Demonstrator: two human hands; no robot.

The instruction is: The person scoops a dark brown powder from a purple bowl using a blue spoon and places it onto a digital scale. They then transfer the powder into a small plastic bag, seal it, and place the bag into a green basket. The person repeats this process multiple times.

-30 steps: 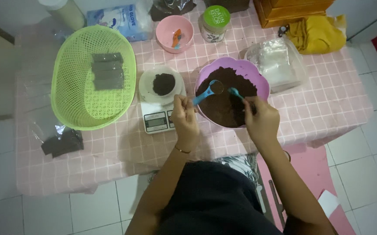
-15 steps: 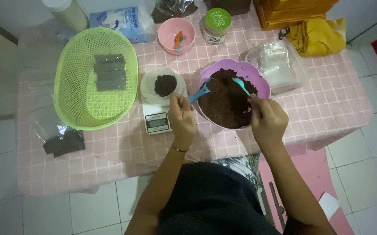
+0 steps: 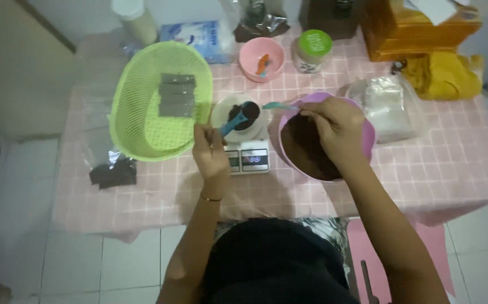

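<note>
My left hand point(image 3: 211, 152) grips a blue spoon point(image 3: 234, 122) whose bowl rests over the dark brown powder in a small white dish point(image 3: 219, 110). The dish stands on a white kitchen scale point(image 3: 248, 160). My right hand point(image 3: 337, 125) holds a thin teal spoon point(image 3: 278, 106) over the rim of a purple bowl point(image 3: 369, 133) filled with dark brown powder point(image 3: 305, 152). The teal spoon's tip points left toward the dish.
A lime green basket point(image 3: 137, 132) with dark packets lies at the left. Behind are a pink bowl point(image 3: 261, 59), a green-lidded jar point(image 3: 311, 51), a blue packet point(image 3: 198, 37), clear bags point(image 3: 387, 107) and a yellow bag point(image 3: 444, 75). A dark packet point(image 3: 112, 173) lies near the table's left edge.
My left hand carried the blue spoon from the purple bowl leftward to the dish on the scale. My right hand shifted up and left over the bowl with the teal spoon.
</note>
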